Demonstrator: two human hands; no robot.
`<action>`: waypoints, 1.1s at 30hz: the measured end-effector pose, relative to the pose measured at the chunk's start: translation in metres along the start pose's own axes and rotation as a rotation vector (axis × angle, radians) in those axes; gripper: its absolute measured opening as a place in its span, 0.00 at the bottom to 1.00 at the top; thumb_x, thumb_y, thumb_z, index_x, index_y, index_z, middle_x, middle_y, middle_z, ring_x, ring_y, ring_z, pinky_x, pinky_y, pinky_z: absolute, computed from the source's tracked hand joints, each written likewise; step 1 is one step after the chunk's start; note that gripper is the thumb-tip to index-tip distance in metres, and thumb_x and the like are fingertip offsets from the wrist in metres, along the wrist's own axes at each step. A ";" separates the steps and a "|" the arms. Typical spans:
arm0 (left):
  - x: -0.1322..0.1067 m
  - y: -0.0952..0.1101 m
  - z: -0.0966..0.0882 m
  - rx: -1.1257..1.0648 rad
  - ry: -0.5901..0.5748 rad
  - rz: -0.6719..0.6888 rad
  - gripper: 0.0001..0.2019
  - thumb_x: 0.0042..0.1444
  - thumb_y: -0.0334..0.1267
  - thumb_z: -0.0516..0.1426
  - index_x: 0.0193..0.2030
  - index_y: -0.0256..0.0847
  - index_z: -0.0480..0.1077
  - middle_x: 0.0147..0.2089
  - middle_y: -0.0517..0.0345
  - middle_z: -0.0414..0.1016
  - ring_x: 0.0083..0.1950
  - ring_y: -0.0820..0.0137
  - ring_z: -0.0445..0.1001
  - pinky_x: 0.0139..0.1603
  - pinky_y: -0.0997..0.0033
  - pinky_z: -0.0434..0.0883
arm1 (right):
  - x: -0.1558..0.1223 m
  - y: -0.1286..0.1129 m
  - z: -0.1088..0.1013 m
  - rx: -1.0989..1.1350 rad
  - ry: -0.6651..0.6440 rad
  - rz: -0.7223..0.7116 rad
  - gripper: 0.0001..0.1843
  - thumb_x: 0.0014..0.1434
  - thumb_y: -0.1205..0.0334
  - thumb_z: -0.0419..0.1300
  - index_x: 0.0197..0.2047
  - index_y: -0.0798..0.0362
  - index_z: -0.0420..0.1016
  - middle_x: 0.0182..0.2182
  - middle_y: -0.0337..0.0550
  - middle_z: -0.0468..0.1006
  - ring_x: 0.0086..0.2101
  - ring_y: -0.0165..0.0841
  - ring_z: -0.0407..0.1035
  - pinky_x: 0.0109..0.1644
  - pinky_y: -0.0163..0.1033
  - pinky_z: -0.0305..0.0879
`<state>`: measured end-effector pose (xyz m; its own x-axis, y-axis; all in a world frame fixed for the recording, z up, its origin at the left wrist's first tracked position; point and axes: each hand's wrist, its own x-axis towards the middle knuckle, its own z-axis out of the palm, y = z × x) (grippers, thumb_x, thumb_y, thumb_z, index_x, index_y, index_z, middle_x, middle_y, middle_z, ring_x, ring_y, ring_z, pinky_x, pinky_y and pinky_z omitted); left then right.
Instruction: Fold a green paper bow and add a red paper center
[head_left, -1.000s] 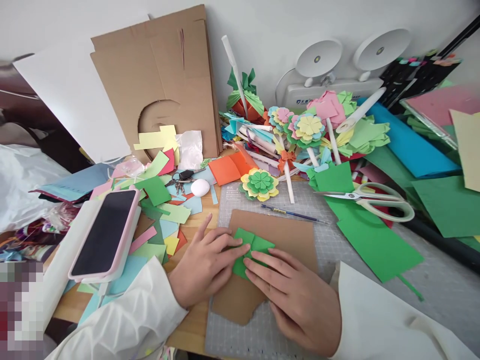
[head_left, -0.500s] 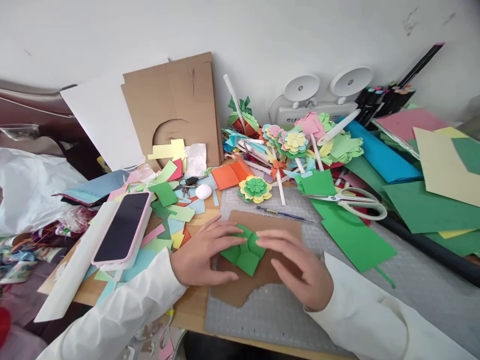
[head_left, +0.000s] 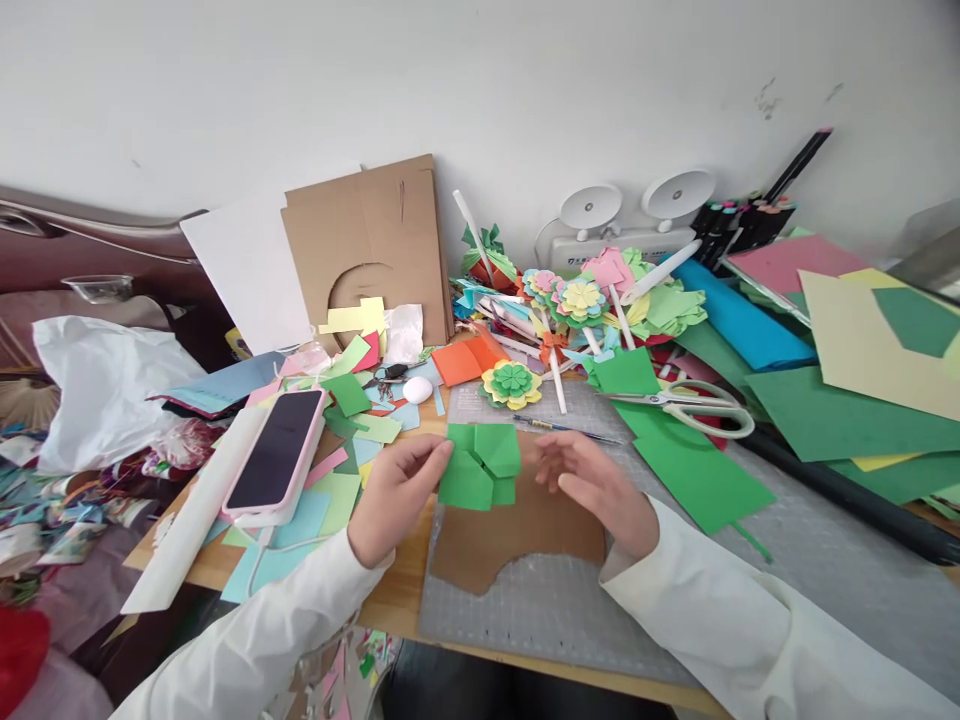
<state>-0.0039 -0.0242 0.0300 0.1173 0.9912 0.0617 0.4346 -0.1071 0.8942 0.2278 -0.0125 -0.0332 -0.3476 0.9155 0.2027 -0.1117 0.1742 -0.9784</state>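
Between thumb and fingers my left hand [head_left: 401, 490] pinches the left edge of a folded green paper square [head_left: 478, 466]. Creases and slits meet near the paper's middle, and it is held up above a piece of brown cardboard [head_left: 517, 545]. My right hand [head_left: 596, 485] is just to the right of the paper, apart from it, its fingers loosely curved and spread with nothing in them. Under the cardboard lies a grey cutting mat [head_left: 555, 620]. A layered paper flower [head_left: 511, 383] and a pen [head_left: 566, 430] lie beyond the paper.
Scissors [head_left: 686, 402] rest on green paper [head_left: 697, 475] at the right. Paper-wrapped sticks and flowers [head_left: 581, 300] are heaped at the back. A phone [head_left: 276, 450] lies among paper scraps on the left. Cardboard sheets [head_left: 367, 230] lean on the wall.
The green paper has come up off the cardboard, now held in my left hand. My right hand has drawn away to its right. The camera view has shifted slightly.
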 end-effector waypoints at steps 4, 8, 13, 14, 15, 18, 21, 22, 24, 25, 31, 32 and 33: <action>-0.010 0.010 0.006 -0.393 -0.051 -0.315 0.14 0.55 0.48 0.57 0.30 0.37 0.71 0.27 0.60 0.73 0.30 0.71 0.74 0.32 0.72 0.75 | -0.002 0.001 0.013 0.177 -0.252 0.170 0.26 0.54 0.40 0.58 0.44 0.55 0.69 0.34 0.46 0.75 0.30 0.31 0.69 0.32 0.37 0.69; -0.019 0.001 0.017 -0.383 -0.149 -0.311 0.14 0.57 0.48 0.56 0.34 0.37 0.70 0.31 0.56 0.76 0.33 0.68 0.77 0.34 0.67 0.77 | -0.004 0.000 0.018 0.172 -0.216 0.334 0.23 0.54 0.42 0.59 0.39 0.55 0.72 0.25 0.39 0.72 0.21 0.27 0.64 0.24 0.33 0.65; -0.015 -0.007 0.014 0.036 -0.081 0.276 0.21 0.56 0.38 0.58 0.56 0.41 0.61 0.57 0.44 0.66 0.56 0.59 0.69 0.55 0.53 0.70 | 0.000 0.000 0.011 0.018 -0.214 0.323 0.24 0.54 0.42 0.59 0.36 0.57 0.72 0.20 0.34 0.68 0.15 0.23 0.56 0.16 0.31 0.55; -0.013 -0.007 0.012 0.159 -0.106 0.378 0.22 0.56 0.37 0.59 0.57 0.42 0.61 0.59 0.44 0.64 0.61 0.57 0.64 0.59 0.51 0.66 | 0.001 0.002 0.010 0.000 -0.228 0.317 0.23 0.54 0.42 0.59 0.35 0.57 0.72 0.19 0.34 0.67 0.15 0.23 0.56 0.16 0.30 0.54; -0.011 -0.007 0.011 0.249 -0.152 0.441 0.22 0.56 0.36 0.59 0.57 0.43 0.61 0.60 0.45 0.63 0.62 0.57 0.62 0.61 0.51 0.64 | 0.001 0.004 0.009 -0.021 -0.239 0.309 0.22 0.53 0.43 0.60 0.34 0.57 0.72 0.19 0.34 0.66 0.16 0.23 0.56 0.16 0.30 0.53; -0.002 -0.009 0.016 0.284 -0.314 0.418 0.22 0.54 0.38 0.61 0.56 0.43 0.63 0.55 0.48 0.68 0.56 0.60 0.68 0.56 0.57 0.69 | 0.001 0.009 0.007 -0.095 -0.253 0.282 0.18 0.54 0.47 0.61 0.29 0.56 0.72 0.17 0.32 0.63 0.17 0.23 0.56 0.17 0.29 0.51; 0.005 -0.015 0.026 0.104 -0.406 0.240 0.24 0.51 0.37 0.63 0.55 0.43 0.63 0.47 0.52 0.73 0.47 0.64 0.74 0.46 0.64 0.73 | -0.001 0.011 0.007 -0.172 -0.236 0.262 0.16 0.55 0.51 0.61 0.25 0.55 0.69 0.15 0.31 0.61 0.15 0.23 0.55 0.16 0.29 0.50; 0.007 -0.017 0.028 0.031 -0.405 0.190 0.24 0.50 0.36 0.63 0.54 0.42 0.63 0.45 0.53 0.74 0.45 0.65 0.74 0.44 0.65 0.74 | -0.001 0.010 0.007 -0.196 -0.224 0.255 0.16 0.55 0.52 0.61 0.25 0.55 0.69 0.15 0.31 0.61 0.15 0.23 0.56 0.16 0.29 0.50; 0.010 -0.021 0.029 -0.078 -0.369 0.131 0.23 0.49 0.36 0.64 0.51 0.41 0.64 0.43 0.54 0.75 0.43 0.66 0.75 0.43 0.66 0.74 | -0.001 0.008 0.008 -0.241 -0.182 0.230 0.13 0.57 0.53 0.59 0.28 0.55 0.71 0.15 0.32 0.64 0.15 0.24 0.58 0.16 0.30 0.53; 0.011 -0.022 0.027 -0.103 -0.342 0.115 0.23 0.48 0.36 0.65 0.50 0.40 0.64 0.42 0.54 0.75 0.42 0.66 0.75 0.42 0.67 0.74 | 0.000 0.006 0.007 -0.262 -0.153 0.213 0.13 0.58 0.54 0.57 0.32 0.55 0.72 0.16 0.33 0.66 0.15 0.25 0.59 0.17 0.30 0.56; 0.014 -0.032 0.011 0.039 -0.253 0.094 0.20 0.51 0.34 0.62 0.50 0.41 0.62 0.35 0.58 0.75 0.37 0.66 0.77 0.37 0.68 0.75 | 0.003 0.000 -0.009 -0.401 0.087 0.074 0.13 0.61 0.56 0.50 0.41 0.55 0.70 0.25 0.42 0.73 0.21 0.29 0.67 0.22 0.33 0.65; 0.013 -0.033 0.010 0.121 -0.240 0.124 0.19 0.52 0.34 0.60 0.51 0.42 0.62 0.36 0.58 0.75 0.37 0.66 0.77 0.36 0.68 0.75 | 0.004 0.000 -0.012 -0.427 0.120 0.053 0.13 0.61 0.57 0.50 0.40 0.55 0.70 0.25 0.42 0.73 0.22 0.29 0.67 0.23 0.34 0.65; 0.012 -0.034 0.010 0.222 -0.218 0.165 0.19 0.53 0.33 0.59 0.52 0.41 0.62 0.37 0.57 0.75 0.38 0.65 0.77 0.37 0.66 0.75 | 0.004 0.001 -0.014 -0.453 0.146 0.034 0.12 0.61 0.57 0.50 0.40 0.55 0.70 0.25 0.42 0.73 0.22 0.29 0.67 0.23 0.34 0.65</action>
<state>-0.0090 -0.0094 -0.0043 0.3800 0.9215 0.0798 0.5743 -0.3027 0.7606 0.2398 -0.0036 -0.0340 -0.2058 0.9593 0.1937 0.3263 0.2538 -0.9106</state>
